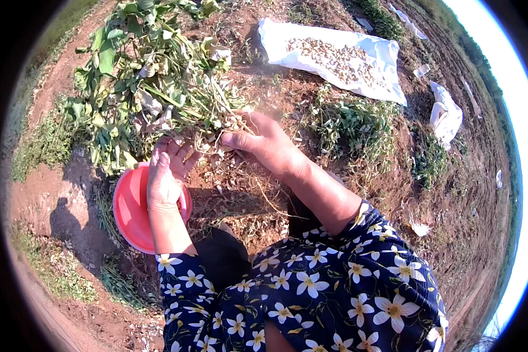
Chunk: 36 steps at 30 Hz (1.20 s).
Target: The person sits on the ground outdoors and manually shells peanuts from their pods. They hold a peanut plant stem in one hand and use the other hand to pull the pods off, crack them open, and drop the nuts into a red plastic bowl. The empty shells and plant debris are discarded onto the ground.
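Note:
A large bundle of uprooted leafy plants (pixel 158 83), apparently peanut plants, fills the upper left, with some leaves wilted and pale. My right hand (pixel 264 138) grips its stems and root end, thumb toward me. Thin dry roots hang about those fingers. Just beneath the foliage, my left hand (pixel 169 171) is raised palm up with its fingers apart, and nothing shows in it. Whether its fingertips touch the plants cannot be told. Below that wrist sits a red plastic basin (pixel 130 209), partly hidden by the forearm; little of its inside shows.
A white sheet or sack (pixel 281 44) lies on the soil beyond my right hand, with many pods (pixel 330 55) spread over it. Heaps of cut plants (pixel 356 127) lie nearer. A crumpled white sack (pixel 445 112) rests further right. Dry plant litter covers the ground before me.

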Motion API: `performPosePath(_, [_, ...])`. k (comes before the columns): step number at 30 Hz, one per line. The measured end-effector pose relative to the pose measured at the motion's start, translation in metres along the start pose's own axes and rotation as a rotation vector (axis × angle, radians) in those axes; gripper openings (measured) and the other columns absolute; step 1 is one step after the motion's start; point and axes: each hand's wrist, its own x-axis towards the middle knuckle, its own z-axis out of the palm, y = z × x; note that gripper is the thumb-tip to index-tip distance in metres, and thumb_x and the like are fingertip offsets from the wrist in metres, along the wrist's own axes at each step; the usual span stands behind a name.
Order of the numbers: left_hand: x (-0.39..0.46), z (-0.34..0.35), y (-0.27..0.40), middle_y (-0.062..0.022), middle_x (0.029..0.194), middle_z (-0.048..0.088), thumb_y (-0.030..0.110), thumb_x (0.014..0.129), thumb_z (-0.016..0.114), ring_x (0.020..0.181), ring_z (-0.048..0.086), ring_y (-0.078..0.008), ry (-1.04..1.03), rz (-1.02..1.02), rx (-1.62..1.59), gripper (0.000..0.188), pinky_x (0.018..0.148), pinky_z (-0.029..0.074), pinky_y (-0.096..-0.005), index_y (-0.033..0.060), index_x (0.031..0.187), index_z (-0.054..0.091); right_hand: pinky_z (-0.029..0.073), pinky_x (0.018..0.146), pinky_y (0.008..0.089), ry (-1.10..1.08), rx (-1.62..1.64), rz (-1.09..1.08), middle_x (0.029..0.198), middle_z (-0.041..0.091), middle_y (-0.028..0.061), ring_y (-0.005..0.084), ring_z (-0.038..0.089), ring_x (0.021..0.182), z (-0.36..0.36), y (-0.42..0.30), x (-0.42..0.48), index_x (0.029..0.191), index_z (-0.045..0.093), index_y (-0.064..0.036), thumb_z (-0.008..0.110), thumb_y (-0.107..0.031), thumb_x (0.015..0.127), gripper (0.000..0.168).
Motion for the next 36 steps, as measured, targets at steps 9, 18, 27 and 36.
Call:
performPosePath(9, [0.001, -0.013, -0.007, -0.0048, 0.095, 0.067, 0.016, 0.087, 0.07, 0.089, 0.065, -0.0185, 0.513, -0.184, 0.23, 0.016, 0.08, 0.052, -0.032, 0.0112, 0.098, 0.059, 0.052, 0.074, 0.025, 0.925, -0.332, -0.282, 0.103, 0.066, 0.0069, 0.0119, 0.063, 0.086, -0.262, 0.015, -0.148, 0.132, 0.048, -0.001, 0.071, -0.014, 0.085, 0.054])
performPosePath(18, [0.001, -0.025, -0.016, -0.007, 0.098, 0.066, 0.017, 0.087, 0.069, 0.088, 0.065, -0.0191, 0.481, -0.253, 0.269, 0.023, 0.078, 0.052, -0.0313, 0.0099, 0.105, 0.057, 0.043, 0.101, 0.0396, 1.254, -1.547, 0.088, 0.132, 0.048, 0.0156, 0.0337, 0.048, 0.121, -0.37, 0.077, -0.236, 0.137, 0.045, -0.011, 0.076, -0.022, 0.073, 0.071])
performPosePath(27, [0.001, -0.033, -0.015, -0.0055, 0.097, 0.066, 0.017, 0.089, 0.068, 0.087, 0.064, -0.0168, 0.468, -0.285, 0.316, 0.023, 0.078, 0.052, -0.0301, 0.0084, 0.106, 0.057, 0.05, 0.087, 0.0431, 0.434, -1.239, 0.67, 0.108, 0.064, 0.0197, 0.0353, 0.061, 0.104, -0.26, 0.2, -0.22, 0.104, 0.066, -0.011, 0.066, -0.027, 0.08, 0.028])
performPosePath(36, [0.001, -0.031, -0.017, -0.0047, 0.099, 0.065, 0.018, 0.089, 0.067, 0.089, 0.063, -0.0168, 0.451, -0.276, 0.392, 0.024, 0.08, 0.052, -0.0301, 0.0097, 0.109, 0.055, 0.053, 0.08, 0.0427, 0.249, -1.458, 0.661, 0.1, 0.068, 0.0155, 0.0328, 0.065, 0.097, -0.235, 0.164, -0.162, 0.103, 0.066, -0.01, 0.053, -0.027, 0.088, 0.027])
